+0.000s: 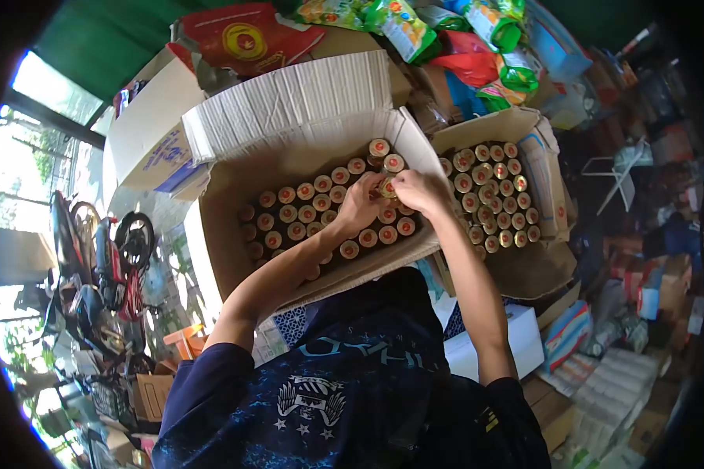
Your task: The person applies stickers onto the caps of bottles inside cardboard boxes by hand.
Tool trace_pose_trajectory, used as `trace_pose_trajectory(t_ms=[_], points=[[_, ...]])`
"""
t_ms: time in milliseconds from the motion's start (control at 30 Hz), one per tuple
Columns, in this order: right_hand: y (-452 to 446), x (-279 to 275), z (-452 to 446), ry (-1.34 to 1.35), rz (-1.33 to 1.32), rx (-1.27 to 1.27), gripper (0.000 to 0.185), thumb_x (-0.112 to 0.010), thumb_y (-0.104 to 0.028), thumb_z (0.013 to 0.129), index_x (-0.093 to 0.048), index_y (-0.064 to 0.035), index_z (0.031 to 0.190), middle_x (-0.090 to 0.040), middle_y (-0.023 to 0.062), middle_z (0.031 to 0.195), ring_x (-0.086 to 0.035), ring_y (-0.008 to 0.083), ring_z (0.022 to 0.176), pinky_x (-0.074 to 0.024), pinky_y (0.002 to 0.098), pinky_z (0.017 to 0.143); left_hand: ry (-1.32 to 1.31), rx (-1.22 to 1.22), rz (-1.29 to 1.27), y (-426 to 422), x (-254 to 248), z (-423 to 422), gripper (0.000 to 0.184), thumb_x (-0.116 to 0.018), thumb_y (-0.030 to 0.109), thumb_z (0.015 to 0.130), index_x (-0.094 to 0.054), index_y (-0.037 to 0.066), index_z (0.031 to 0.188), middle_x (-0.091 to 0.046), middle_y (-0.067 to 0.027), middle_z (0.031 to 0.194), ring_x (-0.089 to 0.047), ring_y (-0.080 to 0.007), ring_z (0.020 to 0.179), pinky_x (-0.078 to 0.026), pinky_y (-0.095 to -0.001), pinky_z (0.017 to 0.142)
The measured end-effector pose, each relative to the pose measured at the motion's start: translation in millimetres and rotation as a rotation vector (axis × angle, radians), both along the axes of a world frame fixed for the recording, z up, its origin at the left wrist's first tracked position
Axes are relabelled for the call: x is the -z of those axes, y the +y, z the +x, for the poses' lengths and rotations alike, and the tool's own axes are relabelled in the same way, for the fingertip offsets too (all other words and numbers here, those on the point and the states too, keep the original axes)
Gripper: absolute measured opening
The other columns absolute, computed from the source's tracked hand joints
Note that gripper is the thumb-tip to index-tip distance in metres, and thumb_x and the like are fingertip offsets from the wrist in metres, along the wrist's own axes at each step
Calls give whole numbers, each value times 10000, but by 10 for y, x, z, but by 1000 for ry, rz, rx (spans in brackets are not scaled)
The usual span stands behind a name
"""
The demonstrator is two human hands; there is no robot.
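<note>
Cardboard box holds rows of jars, upper layer seeming barely begun; left hand and right hand grip one jar.

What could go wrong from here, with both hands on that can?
The can between the left hand and right hand might slip and knock the cans packed in the box. A can in the far right corner seems to stand higher than others, so a brush might tip it. The green bags piled loosely behind the boxes could slide down onto the cans.
</note>
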State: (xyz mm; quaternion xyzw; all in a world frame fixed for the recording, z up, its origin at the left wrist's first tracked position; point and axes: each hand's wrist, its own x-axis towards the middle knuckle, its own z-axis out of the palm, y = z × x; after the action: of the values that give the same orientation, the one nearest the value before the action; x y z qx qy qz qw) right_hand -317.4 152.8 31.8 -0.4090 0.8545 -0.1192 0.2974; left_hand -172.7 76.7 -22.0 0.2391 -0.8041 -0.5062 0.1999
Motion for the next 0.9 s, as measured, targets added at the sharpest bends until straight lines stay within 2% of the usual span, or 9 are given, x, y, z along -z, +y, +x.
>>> trace_pose_trajectory(t_ms=[33, 67, 133, 200, 267, 500, 733, 833, 900], points=[[-23, -148, 66, 18, 93, 11, 366, -498, -337, 935, -663, -32, 1052, -669, 227, 1070, -633, 388, 1030, -490, 430, 894, -28, 12, -8, -3, 104, -41, 497, -709, 72, 761, -552, -9, 1226, -634, -185, 1127, -615, -328, 1074, -511, -380, 888], [-68, 377, -39, -43, 28, 61, 404, -489, -319, 938, -627, 21, 1106, -637, 274, 1115, -613, 407, 1065, -479, 451, 920, -26, 9, -18, -8, 173, -87, 491, -701, 58, 757, -553, -11, 1221, -636, -186, 1120, -620, -323, 1064, -515, -379, 880], [-19, 461, 3, -35, -50, 84, 440, -489, -294, 921, -629, 90, 1084, -609, 358, 1091, -615, 456, 1055, -488, 467, 931, -26, -3, -37, 0, 376, -167, 481, -684, 32, 750, -555, -16, 1211, -641, -188, 1107, -631, -313, 1043, -524, -376, 862], [30, 390, -4, 39, -53, -60, 396, -494, -264, 910, -645, 78, 1039, -608, 324, 1136, -611, 446, 1059, -486, 471, 926, 81, -41, -31, 1, 768, -287, 456, -659, -8, 731, -572, -24, 1178, -645, -193, 1063, -653, -300, 982, -536, -372, 830], [33, 634, 3, -38, -173, 170, 358, -488, -247, 909, -662, 46, 1017, -629, 287, 1121, -618, 427, 1043, -491, 464, 910, 91, -81, -46, 22, 905, -361, 449, -653, -25, 724, -582, -22, 1167, -645, -197, 1048, -660, -296, 959, -536, -369, 824], [23, 519, -47, -85, -186, 106, 286, -477, -254, 920, -670, -67, 1017, -655, 237, 1007, -631, 409, 956, -495, 467, 821, 136, -254, 27, 238, 519, -476, 340, -656, 63, 788, -596, -18, 1113, -640, -205, 1011, -646, -342, 908, -512, -409, 775], [-12, 735, 3, 91, -207, 2, 332, -531, -236, 895, -655, 62, 974, -659, 280, 1018, -671, 378, 927, -544, 444, 814, 212, -250, -13, 227, 880, -588, 292, -668, 112, 801, -572, -21, 1042, -649, -191, 969, -641, -322, 872, -509, -402, 755], [16, 705, 30, 97, -271, -44, 344, -543, -244, 896, -653, 69, 988, -665, 270, 987, -673, 363, 920, -538, 435, 821, 244, -224, 79, 240, 822, -571, 324, -689, 119, 794, -551, -27, 1049, -644, -188, 971, -637, -310, 879, -509, -391, 761], [46, 528, 86, 94, -182, -94, 319, -536, -231, 908, -624, 25, 1076, -645, 242, 1084, -632, 373, 998, -503, 443, 877, 256, -214, 33, 262, 670, -527, 334, -693, 121, 794, -552, -28, 1056, -646, -184, 965, -639, -302, 881, -510, -387, 762]])
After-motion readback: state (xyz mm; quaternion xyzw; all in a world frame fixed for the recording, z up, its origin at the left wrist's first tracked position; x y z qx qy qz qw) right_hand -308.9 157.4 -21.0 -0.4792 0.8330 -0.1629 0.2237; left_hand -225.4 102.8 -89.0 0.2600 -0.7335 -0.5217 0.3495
